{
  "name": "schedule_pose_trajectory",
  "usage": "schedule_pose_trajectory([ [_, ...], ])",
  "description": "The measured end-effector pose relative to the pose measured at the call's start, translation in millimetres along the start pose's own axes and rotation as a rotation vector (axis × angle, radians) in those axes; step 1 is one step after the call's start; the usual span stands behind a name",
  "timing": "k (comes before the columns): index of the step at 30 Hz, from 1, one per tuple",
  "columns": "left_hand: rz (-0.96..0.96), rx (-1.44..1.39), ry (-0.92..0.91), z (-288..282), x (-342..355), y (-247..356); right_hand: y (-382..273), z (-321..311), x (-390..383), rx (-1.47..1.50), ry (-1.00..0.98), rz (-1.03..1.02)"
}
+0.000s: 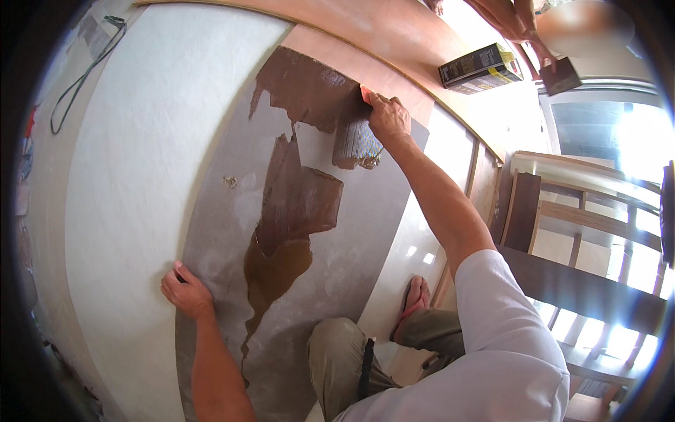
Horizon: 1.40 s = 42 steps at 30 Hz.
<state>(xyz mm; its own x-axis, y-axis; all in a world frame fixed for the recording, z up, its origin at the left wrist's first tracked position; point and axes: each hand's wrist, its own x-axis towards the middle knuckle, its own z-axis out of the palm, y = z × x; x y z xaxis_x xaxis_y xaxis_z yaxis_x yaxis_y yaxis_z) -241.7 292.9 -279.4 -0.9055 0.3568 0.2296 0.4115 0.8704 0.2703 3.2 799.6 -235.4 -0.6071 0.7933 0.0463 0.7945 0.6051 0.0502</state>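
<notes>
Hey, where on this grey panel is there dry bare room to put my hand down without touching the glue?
Dry grey shows left of the brown glue streak, between it and the panel edge where the left hand rests, and right of the streak down toward the knee. The top is crowded: the right hand holds a spreader against wet combed glue there.

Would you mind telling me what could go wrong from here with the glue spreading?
The poured brown glue sits thick and unspread near the left hand, so it may skin over before the right hand with its orange spreader gets there. The knee rests close to the wet trail and could smear it.
</notes>
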Motion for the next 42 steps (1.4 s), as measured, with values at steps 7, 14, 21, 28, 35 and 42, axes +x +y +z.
schedule_pose_trajectory([
  [7, -0.010, -0.021, 0.001, 3, 1, 2, -14, -15, -44, -0.018, -0.100, -0.107],
  [14, -0.055, -0.010, -0.037, -6, 1, 4, 19, -65, -48, 0.063, -0.264, 0.280],
  [21, -0.054, 0.000, -0.037, 7, 0, -5, -1, -33, -112, 0.082, -0.136, 0.061],
  [28, -0.085, -0.005, -0.057, -1, 0, 2, -57, -90, -150, 0.166, -0.311, -0.048],
  [35, -0.054, 0.009, -0.017, 3, 0, 0, -146, -36, -102, 0.216, -0.036, -0.210],
  [42, -0.097, 0.002, -0.050, 2, 1, 4, -213, -52, -254, 0.356, -0.240, -0.698],
])
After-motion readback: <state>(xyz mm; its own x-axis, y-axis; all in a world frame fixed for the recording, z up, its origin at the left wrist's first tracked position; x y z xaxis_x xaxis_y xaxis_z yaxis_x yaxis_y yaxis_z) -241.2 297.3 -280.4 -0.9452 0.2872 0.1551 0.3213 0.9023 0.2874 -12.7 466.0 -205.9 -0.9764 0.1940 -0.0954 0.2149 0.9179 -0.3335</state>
